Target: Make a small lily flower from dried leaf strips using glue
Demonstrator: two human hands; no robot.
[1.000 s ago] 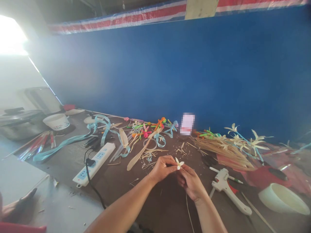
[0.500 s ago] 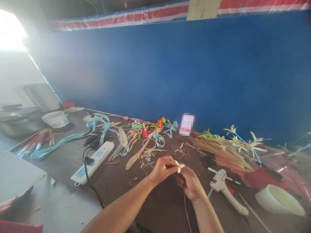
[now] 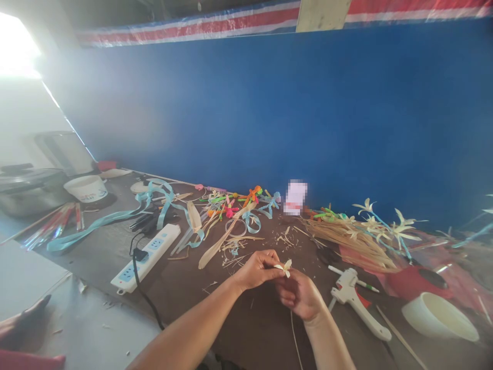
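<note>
Between my two hands is a small cream flower [image 3: 286,267] with pointed petals, made of a dry husk-like material. My left hand [image 3: 259,270] pinches it at a petal between thumb and forefinger. Below the bloom, my right hand [image 3: 300,294] has its fingers curled around the flower's base; a thin pale stem [image 3: 295,334] hangs down from under that hand. The fingertips of the right hand are partly hidden behind the flower. A white glue gun [image 3: 356,303] lies on the dark table to the right of my right hand.
At left lie a white power strip [image 3: 148,259] with a black plug and a light-blue ribbon [image 3: 102,222]. Husk strips [image 3: 346,236] and finished flowers [image 3: 402,226] lie at the back right. A white bowl [image 3: 439,318] stands at right. Another person's hand [image 3: 25,316] shows at far left.
The flower has turned and tilted between my fingers, its petals now pointing differently. My right hand has rotated slightly; the left has barely moved.
</note>
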